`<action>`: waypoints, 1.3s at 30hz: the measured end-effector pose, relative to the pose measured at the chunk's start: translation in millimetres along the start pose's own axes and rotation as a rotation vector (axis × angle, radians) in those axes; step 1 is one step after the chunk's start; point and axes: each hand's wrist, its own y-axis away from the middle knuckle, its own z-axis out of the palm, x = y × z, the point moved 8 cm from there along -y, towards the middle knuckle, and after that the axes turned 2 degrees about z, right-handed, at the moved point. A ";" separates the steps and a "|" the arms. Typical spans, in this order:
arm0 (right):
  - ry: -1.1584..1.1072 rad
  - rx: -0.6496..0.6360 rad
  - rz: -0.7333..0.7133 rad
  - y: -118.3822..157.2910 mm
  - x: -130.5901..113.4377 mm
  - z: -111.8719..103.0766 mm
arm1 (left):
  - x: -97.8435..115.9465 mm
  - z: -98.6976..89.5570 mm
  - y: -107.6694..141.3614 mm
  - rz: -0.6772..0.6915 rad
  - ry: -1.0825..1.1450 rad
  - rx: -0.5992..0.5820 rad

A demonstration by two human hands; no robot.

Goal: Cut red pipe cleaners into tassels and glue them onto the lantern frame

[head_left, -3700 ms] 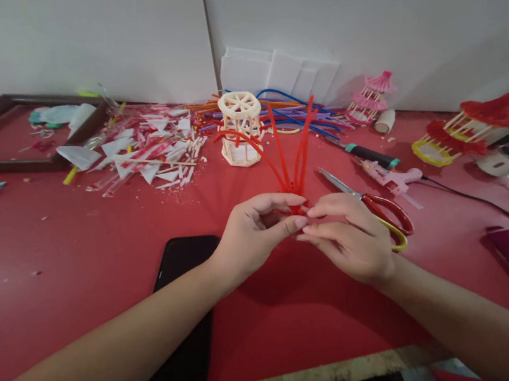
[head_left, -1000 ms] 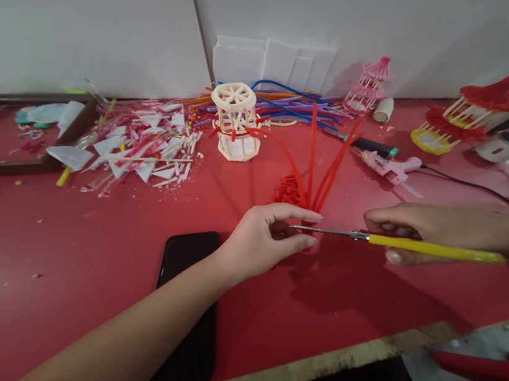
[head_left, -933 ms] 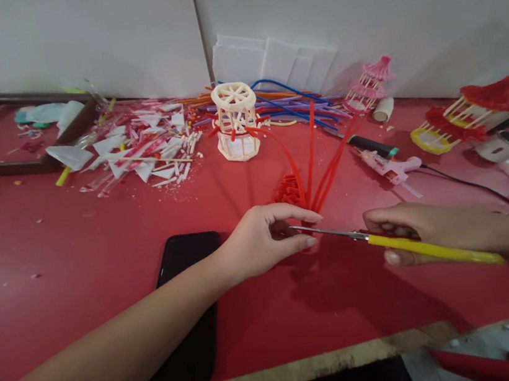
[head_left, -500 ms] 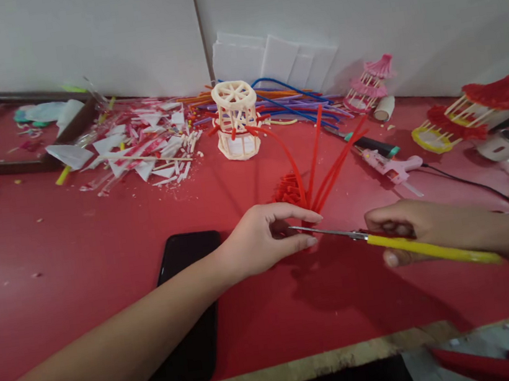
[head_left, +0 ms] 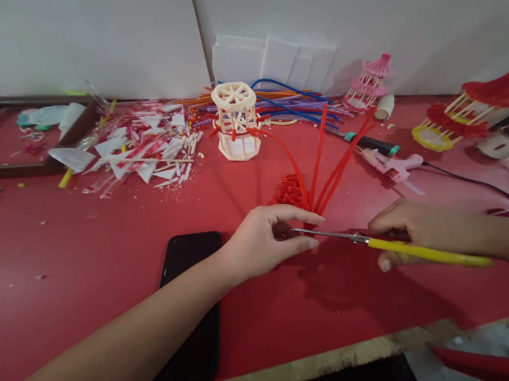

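Several red pipe cleaners [head_left: 321, 163] fan upward from my left hand [head_left: 270, 238], whose fingers are closed round their lower ends. My right hand [head_left: 405, 233] grips scissors [head_left: 412, 251] with yellow handles. The blades point left and reach between my left thumb and fingers, at the lower ends of the pipe cleaners; whether they touch is hidden. Just behind my left hand lies a heap of short red cut pieces [head_left: 288, 192]. Farther back stands a cream stick-built tower [head_left: 236, 121] with red pieces round its middle.
A black phone [head_left: 197, 323] lies under my left forearm. A pink glue gun [head_left: 392, 166] with a cord rests at right, near small red and pink pagoda models [head_left: 473, 108]. Scraps [head_left: 145, 142], a wooden frame [head_left: 7, 167] and coloured pipe cleaners [head_left: 300, 106] line the back.
The tops of the red pipe cleaners have tilted slightly to the right. My right hand and the scissors have shifted a little; the left hand has barely moved.
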 end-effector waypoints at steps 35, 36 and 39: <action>0.216 0.778 0.027 16.6 -0.5 -56.3 | 21.0 -24.0 4.8 0.226 -0.066 0.330; 0.112 0.861 0.034 18.3 -8.4 -63.0 | 20.7 -24.4 4.5 0.233 -0.065 0.331; -0.336 0.764 -0.054 -5.9 -32.5 -52.1 | 19.0 -28.5 4.3 0.250 -0.031 0.366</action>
